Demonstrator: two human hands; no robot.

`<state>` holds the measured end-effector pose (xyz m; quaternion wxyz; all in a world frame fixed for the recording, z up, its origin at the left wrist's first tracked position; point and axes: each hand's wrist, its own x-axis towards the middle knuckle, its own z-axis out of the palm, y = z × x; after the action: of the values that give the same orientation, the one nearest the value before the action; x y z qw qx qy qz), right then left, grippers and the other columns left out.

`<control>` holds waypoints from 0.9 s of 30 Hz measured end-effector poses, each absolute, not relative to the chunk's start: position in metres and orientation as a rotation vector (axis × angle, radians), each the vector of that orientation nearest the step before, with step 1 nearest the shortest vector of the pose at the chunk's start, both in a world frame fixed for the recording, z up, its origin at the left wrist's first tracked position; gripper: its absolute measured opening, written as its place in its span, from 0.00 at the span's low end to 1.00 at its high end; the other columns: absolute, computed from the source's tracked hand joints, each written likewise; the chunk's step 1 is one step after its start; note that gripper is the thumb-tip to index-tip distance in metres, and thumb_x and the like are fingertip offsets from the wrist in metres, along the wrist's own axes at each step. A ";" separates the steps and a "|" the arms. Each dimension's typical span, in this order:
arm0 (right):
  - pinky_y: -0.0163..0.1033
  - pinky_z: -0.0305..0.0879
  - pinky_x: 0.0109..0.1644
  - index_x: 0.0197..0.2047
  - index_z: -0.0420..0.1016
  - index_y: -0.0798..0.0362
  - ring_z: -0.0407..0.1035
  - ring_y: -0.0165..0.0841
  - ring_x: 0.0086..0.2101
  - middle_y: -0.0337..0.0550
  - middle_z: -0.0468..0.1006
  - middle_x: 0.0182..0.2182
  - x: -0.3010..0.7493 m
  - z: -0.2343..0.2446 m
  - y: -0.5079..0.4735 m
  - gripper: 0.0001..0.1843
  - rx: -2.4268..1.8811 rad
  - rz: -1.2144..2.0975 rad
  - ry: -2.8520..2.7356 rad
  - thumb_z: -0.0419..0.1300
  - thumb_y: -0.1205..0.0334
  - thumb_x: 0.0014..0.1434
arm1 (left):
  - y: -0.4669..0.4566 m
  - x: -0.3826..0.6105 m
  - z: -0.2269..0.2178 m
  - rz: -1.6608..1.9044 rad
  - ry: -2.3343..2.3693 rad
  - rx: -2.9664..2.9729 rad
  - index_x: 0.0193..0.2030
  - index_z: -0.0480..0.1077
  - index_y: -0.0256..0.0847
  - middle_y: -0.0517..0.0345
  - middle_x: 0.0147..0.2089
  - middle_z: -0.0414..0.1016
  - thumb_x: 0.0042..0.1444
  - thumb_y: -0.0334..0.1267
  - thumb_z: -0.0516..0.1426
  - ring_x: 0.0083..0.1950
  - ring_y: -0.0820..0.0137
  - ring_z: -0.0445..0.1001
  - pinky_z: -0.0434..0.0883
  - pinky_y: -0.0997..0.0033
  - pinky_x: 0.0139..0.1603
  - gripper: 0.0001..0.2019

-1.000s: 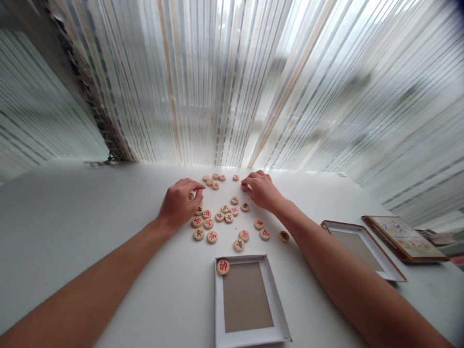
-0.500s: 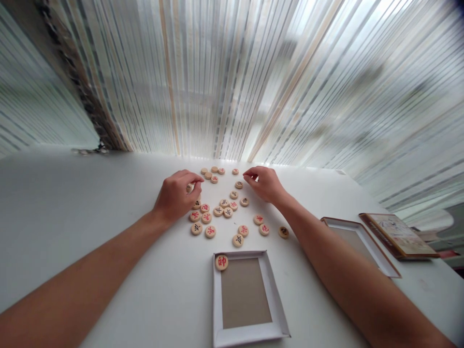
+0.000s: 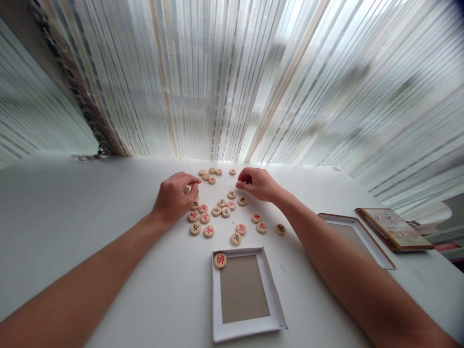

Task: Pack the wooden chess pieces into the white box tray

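Several round wooden chess pieces (image 3: 222,211) with red or black characters lie scattered on a white table (image 3: 72,212). My left hand (image 3: 172,198) is curled over the left side of the cluster, its fingertips pinched on a wooden piece (image 3: 187,189). My right hand (image 3: 258,183) hovers over the far right of the cluster, fingers curled and pinched; what they hold is hidden. A white shallow box tray (image 3: 243,328) lies near me with one red-marked piece (image 3: 219,260) in its far left corner.
A second tray (image 3: 377,258) with a brown rim lies to the right, next to a box lid with a picture (image 3: 393,229). Striped sheer curtains (image 3: 232,77) hang behind the table's far edge. A few pieces (image 3: 212,173) sit near that edge.
My right hand has lifted slightly and drawn left from the far pieces. My left hand stays pinched on its piece. The view has shifted a little.
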<state>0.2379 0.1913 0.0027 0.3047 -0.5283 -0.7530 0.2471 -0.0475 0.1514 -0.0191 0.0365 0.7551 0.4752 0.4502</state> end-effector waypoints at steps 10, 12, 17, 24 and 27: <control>0.50 0.83 0.53 0.40 0.86 0.56 0.86 0.45 0.41 0.52 0.89 0.38 0.216 0.036 0.112 0.22 -0.981 1.363 -1.390 0.81 0.48 0.50 | 0.100 -0.014 0.020 1.298 1.141 1.838 0.47 0.84 0.37 0.48 0.43 0.88 0.62 0.45 0.63 0.40 0.61 0.84 0.82 0.63 0.43 0.15; 0.48 0.82 0.55 0.40 0.87 0.55 0.86 0.43 0.41 0.50 0.89 0.38 0.216 0.040 0.085 0.22 -0.928 1.438 -1.316 0.81 0.49 0.49 | 0.077 -0.004 0.031 1.221 1.020 1.742 0.49 0.84 0.36 0.46 0.45 0.88 0.63 0.47 0.63 0.42 0.61 0.85 0.82 0.63 0.43 0.17; 0.41 0.83 0.49 0.41 0.90 0.54 0.85 0.35 0.37 0.47 0.90 0.37 0.212 0.039 0.037 0.18 -0.843 1.529 -1.201 0.82 0.53 0.51 | 0.028 0.010 0.038 1.132 0.891 1.539 0.47 0.85 0.34 0.45 0.41 0.88 0.62 0.45 0.66 0.38 0.63 0.84 0.83 0.64 0.41 0.16; 0.34 0.80 0.36 0.36 0.88 0.56 0.83 0.33 0.30 0.45 0.88 0.30 0.205 0.019 0.019 0.18 -0.802 1.578 -1.116 0.84 0.55 0.47 | 0.007 0.012 0.018 1.166 0.948 1.291 0.47 0.86 0.35 0.48 0.41 0.88 0.60 0.43 0.71 0.38 0.67 0.82 0.81 0.69 0.42 0.14; 0.34 0.81 0.35 0.34 0.86 0.56 0.83 0.33 0.30 0.46 0.88 0.31 0.208 0.015 0.013 0.18 -0.824 1.581 -1.111 0.85 0.57 0.46 | 0.002 0.014 0.016 1.138 0.962 1.302 0.46 0.87 0.38 0.52 0.36 0.87 0.61 0.40 0.70 0.35 0.70 0.81 0.79 0.75 0.37 0.10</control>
<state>0.2082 0.0131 0.0149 0.4974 -0.3402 -0.4588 0.6530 0.0141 0.0023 0.0158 0.5492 0.5497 0.4063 0.4808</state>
